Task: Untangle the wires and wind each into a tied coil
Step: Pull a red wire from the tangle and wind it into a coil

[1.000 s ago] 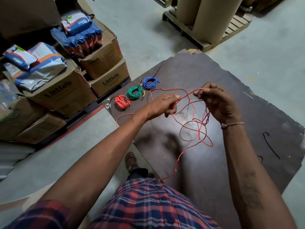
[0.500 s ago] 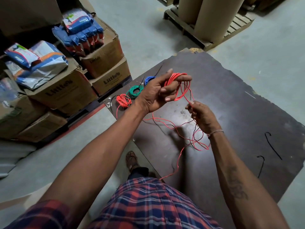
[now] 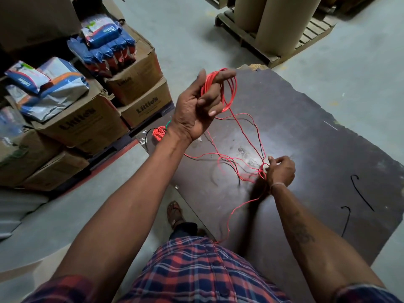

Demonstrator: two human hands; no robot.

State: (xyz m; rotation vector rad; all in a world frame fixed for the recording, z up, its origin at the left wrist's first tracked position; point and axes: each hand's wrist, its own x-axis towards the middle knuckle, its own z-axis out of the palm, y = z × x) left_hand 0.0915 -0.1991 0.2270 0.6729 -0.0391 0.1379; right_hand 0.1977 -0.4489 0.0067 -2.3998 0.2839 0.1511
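One finished red coil (image 3: 159, 132) is half hidden at 9 o'clock of the left hand (image 3: 194, 110), whose curled fingers are looped with red wire (image 3: 227, 92); strands are pinched by the right hand (image 3: 281, 170).

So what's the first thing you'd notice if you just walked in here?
The bright red wire, looped round the raised left hand in the middle of the view. From there loose red strands trail down to the right hand, which pinches them low over the dark board. At the left, cardboard boxes are stacked with packets on top.
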